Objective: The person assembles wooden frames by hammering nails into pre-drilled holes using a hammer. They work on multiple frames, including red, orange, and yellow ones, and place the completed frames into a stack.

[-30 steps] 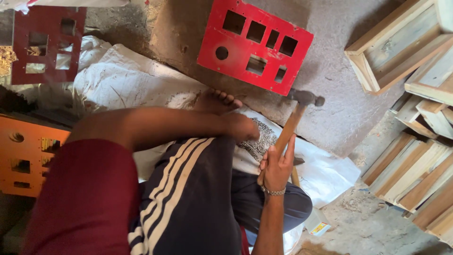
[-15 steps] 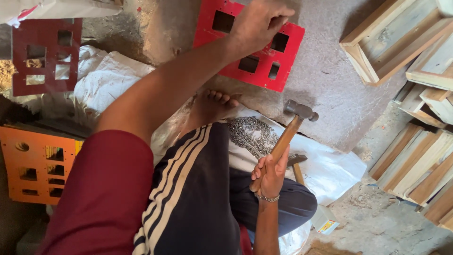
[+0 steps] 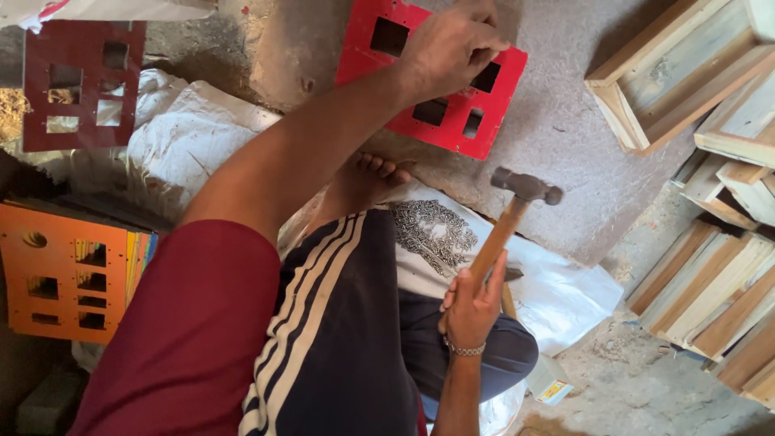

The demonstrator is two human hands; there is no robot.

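The left hand (image 3: 448, 44) reaches far out and rests on the red board (image 3: 440, 121). The fingers are curled over the top part of the board, and they touch it, but I cannot tell if they pinch it or just press down. The red board lies flat on the grey floor (image 3: 557, 129). It has square holes cut in it.

The right hand (image 3: 472, 307) is wrapped tight around the wooden handle of a hammer (image 3: 508, 222). The metal head of the hammer is up in the air, near the lower edge of the red board but not touching it. A thin band sits on that wrist.

The person sits on the floor with a bare foot (image 3: 367, 182) just below the red board. A white sack (image 3: 186, 137) is spread out under the person.

To the left stands an orange board (image 3: 69, 274) with holes, and a dark red board (image 3: 77, 85) lies above it. On the right, well apart from the hands, wooden frames (image 3: 686, 73) and wooden strips (image 3: 718, 299) are piled up.
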